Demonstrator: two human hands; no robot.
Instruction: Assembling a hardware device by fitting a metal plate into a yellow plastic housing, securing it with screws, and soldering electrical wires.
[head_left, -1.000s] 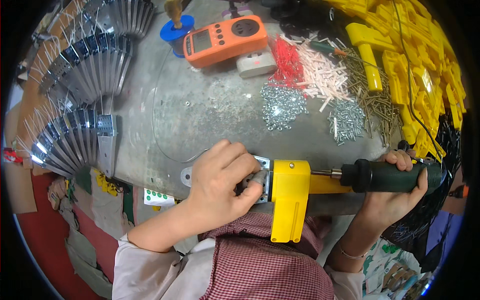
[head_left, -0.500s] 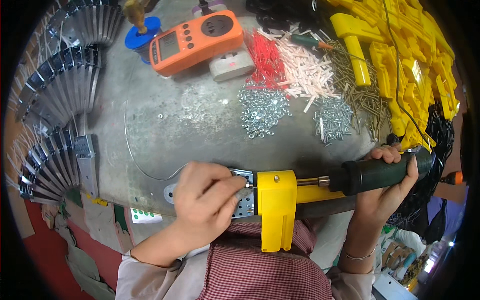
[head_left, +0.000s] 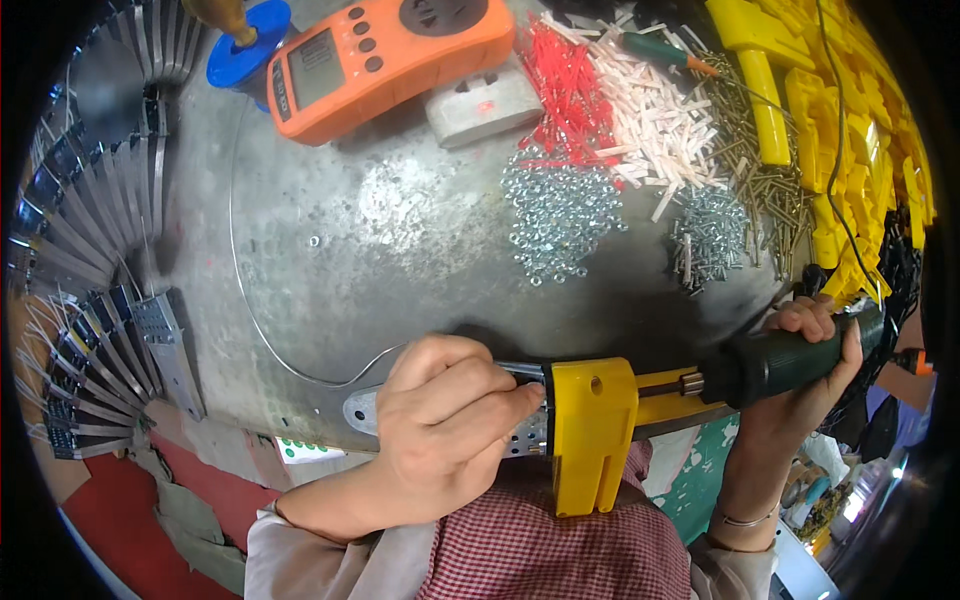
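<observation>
My left hand [head_left: 440, 425] grips a flat perforated metal plate [head_left: 362, 410] with a yellow plastic housing [head_left: 592, 430] fitted on it, held at the near edge of the grey metal table [head_left: 400, 230]. Fingers cover most of the plate. My right hand [head_left: 795, 400] is wrapped around the dark green handle of a screwdriver [head_left: 790, 362]. Its shaft points left into the end of the yellow housing.
An orange meter [head_left: 380, 55], a grey socket block [head_left: 485, 105], red and white wall plugs [head_left: 620, 100], piles of nuts [head_left: 560, 215] and screws [head_left: 715, 235], yellow housings [head_left: 860, 130] at right, fanned metal plates [head_left: 80, 260] at left, a thin wire loop [head_left: 250, 310].
Both hands with the housing and screwdriver have stayed together near the table's edge; the view has shifted, so the table's contents sit higher and farther left in the picture.
</observation>
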